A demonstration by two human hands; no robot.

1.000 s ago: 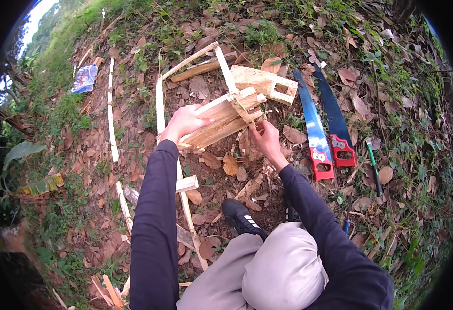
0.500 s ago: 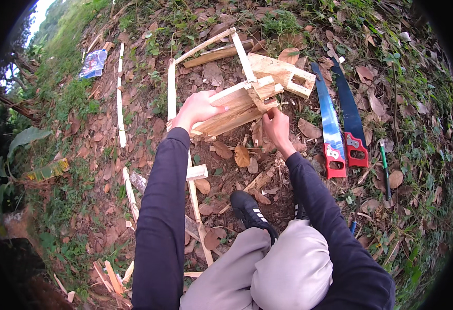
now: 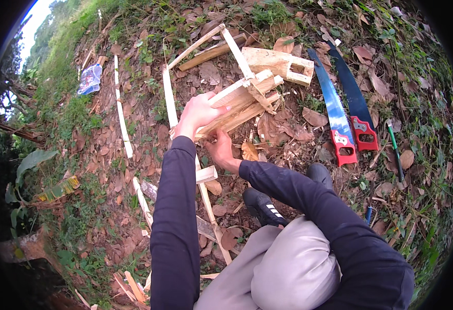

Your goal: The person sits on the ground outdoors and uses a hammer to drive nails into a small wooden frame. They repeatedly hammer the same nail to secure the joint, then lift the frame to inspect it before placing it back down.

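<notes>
My left hand [image 3: 198, 111] curls over the near end of the wood bundle [image 3: 242, 101] on the leafy ground; my right hand [image 3: 220, 147] grips it from underneath. Two saws [image 3: 342, 111] lie well apart rightward, a long strip [image 3: 122, 111] leftward, open leaves between

The ground [image 3: 107, 170] was bare brown earth strewn with dry fallen leaves [image 3: 314, 118] and wood chips, sloping up to patches of green grass [image 3: 66, 111] and weeds. Broad-leaved plants [image 3: 30, 163] grew at the left edge. A strip of pale sky [image 3: 39, 11] showed at the upper left, and soft, even daylight lay over everything
</notes>
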